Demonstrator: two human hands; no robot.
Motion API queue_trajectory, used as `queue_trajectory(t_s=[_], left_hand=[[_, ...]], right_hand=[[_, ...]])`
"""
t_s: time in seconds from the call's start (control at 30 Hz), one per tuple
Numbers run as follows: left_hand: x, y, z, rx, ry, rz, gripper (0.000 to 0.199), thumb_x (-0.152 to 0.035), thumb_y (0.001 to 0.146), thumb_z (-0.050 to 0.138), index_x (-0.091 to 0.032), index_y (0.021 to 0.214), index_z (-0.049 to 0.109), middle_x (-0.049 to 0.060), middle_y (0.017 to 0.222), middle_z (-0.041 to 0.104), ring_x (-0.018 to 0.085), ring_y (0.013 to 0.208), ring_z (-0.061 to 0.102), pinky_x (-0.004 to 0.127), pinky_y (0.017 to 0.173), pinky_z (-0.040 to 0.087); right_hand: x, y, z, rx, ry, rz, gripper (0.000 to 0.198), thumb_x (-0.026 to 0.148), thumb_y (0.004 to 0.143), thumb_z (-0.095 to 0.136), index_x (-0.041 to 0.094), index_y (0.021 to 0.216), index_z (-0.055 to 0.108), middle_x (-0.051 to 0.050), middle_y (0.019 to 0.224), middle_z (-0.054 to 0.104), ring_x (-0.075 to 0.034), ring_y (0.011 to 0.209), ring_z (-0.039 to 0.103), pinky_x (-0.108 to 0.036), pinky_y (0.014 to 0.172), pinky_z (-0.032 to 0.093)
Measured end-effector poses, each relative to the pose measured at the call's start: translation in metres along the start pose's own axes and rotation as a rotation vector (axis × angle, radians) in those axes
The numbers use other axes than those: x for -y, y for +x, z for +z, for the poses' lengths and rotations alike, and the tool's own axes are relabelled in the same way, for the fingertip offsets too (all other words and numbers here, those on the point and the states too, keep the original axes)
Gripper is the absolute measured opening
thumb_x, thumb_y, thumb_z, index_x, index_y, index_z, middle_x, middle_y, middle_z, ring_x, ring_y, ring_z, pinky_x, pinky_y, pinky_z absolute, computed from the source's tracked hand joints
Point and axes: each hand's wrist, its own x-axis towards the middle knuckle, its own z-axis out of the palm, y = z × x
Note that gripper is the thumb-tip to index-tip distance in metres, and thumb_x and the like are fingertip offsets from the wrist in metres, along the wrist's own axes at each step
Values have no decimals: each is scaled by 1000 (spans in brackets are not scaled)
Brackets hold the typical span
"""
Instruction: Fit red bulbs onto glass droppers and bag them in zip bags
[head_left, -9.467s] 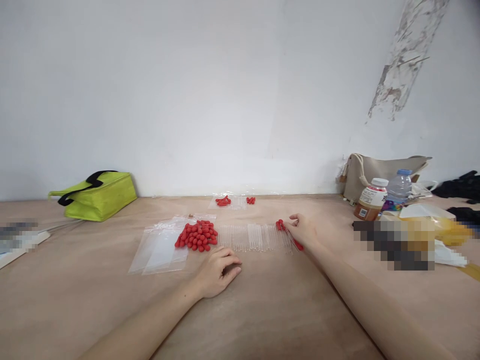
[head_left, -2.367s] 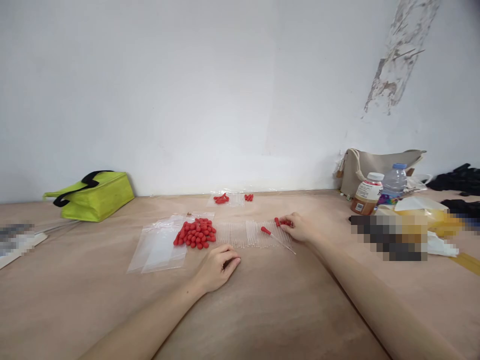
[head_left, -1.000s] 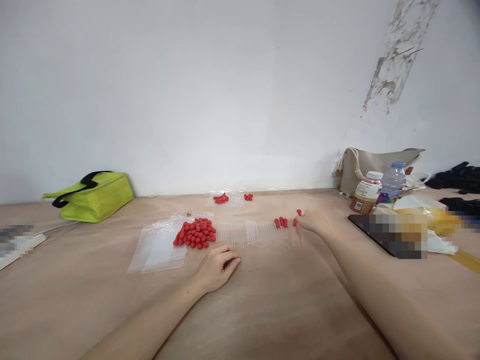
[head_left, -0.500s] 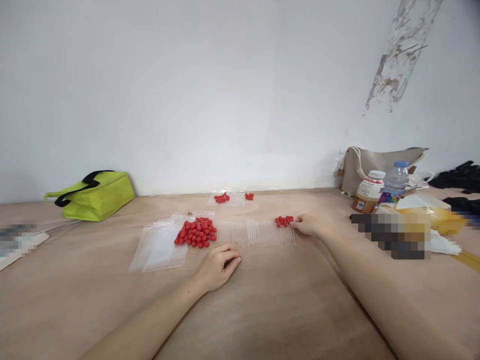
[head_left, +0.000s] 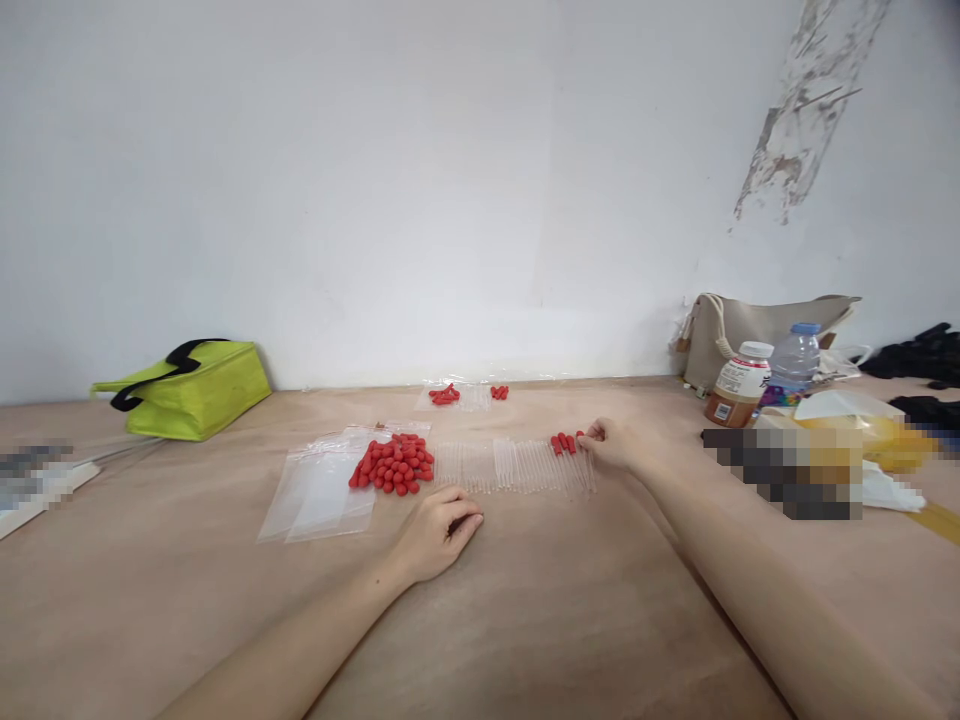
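Note:
My right hand (head_left: 606, 442) pinches the red rubber bulb (head_left: 580, 436) of a glass dropper at the right end of a row. Its thumb and fingertips partly hide that bulb. Three more droppers with red bulbs (head_left: 562, 443) lie just left of it. Further left, bare clear glass tubes (head_left: 517, 466) lie side by side. My left hand (head_left: 436, 535) rests on the table below the row, fingers curled in and nothing visible in them. Above it is a heap of loose red rubber bulbs (head_left: 391, 465), partly on clear zip bags (head_left: 322, 495).
Near the wall lies a clear bag (head_left: 469, 398) with small red bulbs and tubes. A lime green bag (head_left: 202, 390) stands at the left. At the right are a brown drink bottle (head_left: 739, 385), a clear bottle (head_left: 795, 355), a grey bag (head_left: 724, 315) and yellow packaging (head_left: 892, 445).
My right hand has shifted slightly up, and its fingers now cover more of the rightmost bulb. My left hand stays in place.

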Motion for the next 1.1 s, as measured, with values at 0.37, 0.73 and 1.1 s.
queue_trajectory(t_s=[0.37,0.73,1.1], left_hand=[[1,0,1,-14,-9,5,20,-20,85,44,-17,82,64,4,78,60,15,72,54,26,66,41],[-1,0,0,-23,-15,7,21,-21,85,44,-18,81,64,3,77,60,15,72,55,25,65,42],[-2,0,-1,-18,-1,5,21,-21,85,43,-18,82,64,5,80,60,16,75,54,27,68,42]], right_hand=[[13,-8,8,108,-78,-367,23,12,71,38,19,78,59,-1,72,59,-12,63,50,-20,59,33],[25,-15,-11,291,-71,-231,17,27,65,49,16,51,50,2,53,49,-10,52,46,-20,49,30],[43,-57,-20,814,-14,92,29,38,45,73,17,44,53,-1,40,51,-13,40,49,-24,40,36]])
